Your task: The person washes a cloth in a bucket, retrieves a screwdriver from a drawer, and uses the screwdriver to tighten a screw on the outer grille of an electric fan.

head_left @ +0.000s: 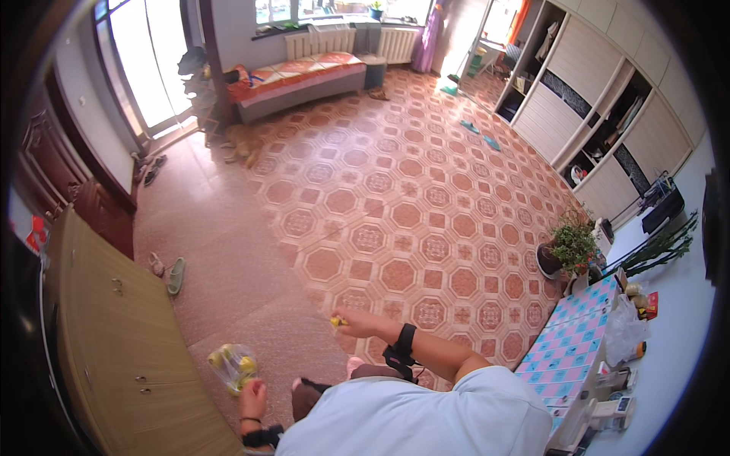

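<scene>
My left hand [252, 397] is closed at the near end of a clear plastic bag [232, 366] with several yellow-green fruits inside, hanging over the pinkish floor beside the wooden cabinet. My right hand [355, 322] is stretched out in front of me, its fingers closed around a small yellow object [339, 321] that shows at the fingertips; what it is cannot be told. Both wrists wear black straps. Below the arms, parts of my legs and pink footwear show.
A wooden cabinet [131, 342] stands at left, with a green slipper [177, 276] near it. A checkered-topped cabinet [570, 347] and a potted plant [573, 245] line the right. Farther off are a dog [244, 142], a padded bench [302, 85] and teal slippers [491, 143].
</scene>
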`<state>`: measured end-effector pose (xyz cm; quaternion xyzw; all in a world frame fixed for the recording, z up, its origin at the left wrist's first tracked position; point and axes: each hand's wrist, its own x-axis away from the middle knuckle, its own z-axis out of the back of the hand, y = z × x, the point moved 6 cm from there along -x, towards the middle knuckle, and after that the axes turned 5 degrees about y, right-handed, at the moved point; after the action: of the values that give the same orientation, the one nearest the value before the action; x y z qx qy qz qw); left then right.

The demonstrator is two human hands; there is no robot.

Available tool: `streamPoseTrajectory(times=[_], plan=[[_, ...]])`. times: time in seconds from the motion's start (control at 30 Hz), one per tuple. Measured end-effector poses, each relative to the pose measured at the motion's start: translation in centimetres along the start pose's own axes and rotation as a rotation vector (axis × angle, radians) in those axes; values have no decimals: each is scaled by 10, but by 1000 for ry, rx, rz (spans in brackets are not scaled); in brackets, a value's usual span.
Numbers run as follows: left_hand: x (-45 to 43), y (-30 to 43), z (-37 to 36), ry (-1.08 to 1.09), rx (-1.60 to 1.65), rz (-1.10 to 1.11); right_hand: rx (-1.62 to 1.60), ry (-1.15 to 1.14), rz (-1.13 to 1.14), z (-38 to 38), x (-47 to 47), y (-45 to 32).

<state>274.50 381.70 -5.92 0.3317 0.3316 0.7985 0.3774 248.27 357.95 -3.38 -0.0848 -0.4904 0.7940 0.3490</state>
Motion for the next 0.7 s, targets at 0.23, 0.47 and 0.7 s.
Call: streamPoseTrajectory(times=[0.23,0.47,0.7], plan=[[-177,125,-70,-121,-178,-140,-36,138,-61,203,-30,97],[-388,263,-230,-269,-410,-235,-459,842,-1067,325,109,410],[-518,575,-437,-593,-478,-669,-581,863,-1470,313,251,415]])
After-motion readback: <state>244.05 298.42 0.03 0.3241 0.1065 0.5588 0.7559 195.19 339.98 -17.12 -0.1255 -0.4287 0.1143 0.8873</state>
